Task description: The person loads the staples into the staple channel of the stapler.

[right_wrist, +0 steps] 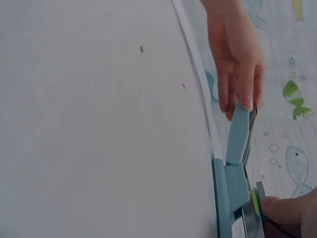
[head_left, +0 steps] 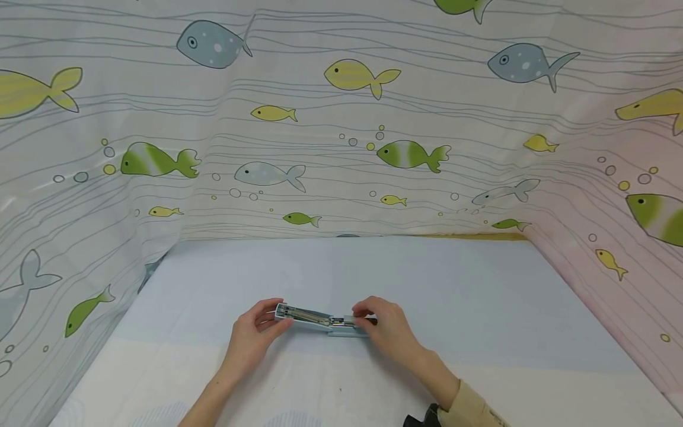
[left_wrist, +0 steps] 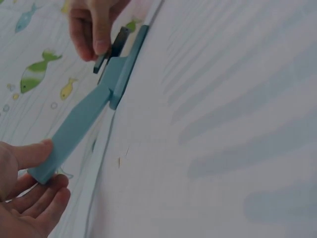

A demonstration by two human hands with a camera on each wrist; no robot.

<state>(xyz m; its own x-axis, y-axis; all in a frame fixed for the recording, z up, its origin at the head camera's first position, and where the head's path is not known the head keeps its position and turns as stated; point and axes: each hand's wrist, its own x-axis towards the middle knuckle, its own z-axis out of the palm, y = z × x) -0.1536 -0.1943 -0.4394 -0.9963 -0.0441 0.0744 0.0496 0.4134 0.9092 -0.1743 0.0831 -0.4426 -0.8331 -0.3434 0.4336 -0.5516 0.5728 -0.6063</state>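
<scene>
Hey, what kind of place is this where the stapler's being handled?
Probably a makeshift tabletop booth: a pale blue table walled on three sides by fish-print cloth, with only a stapler held between the left hand and right hand.

Stapler (head_left: 322, 321): pale blue plastic body, long and slim, lying crosswise on the table near its front edge. It is opened out, the top arm swung up from the base at the hinge, exposing the metal staple channel along its length. A dark part with a green tab projects at the hinge end, seen in the right wrist view.
</scene>
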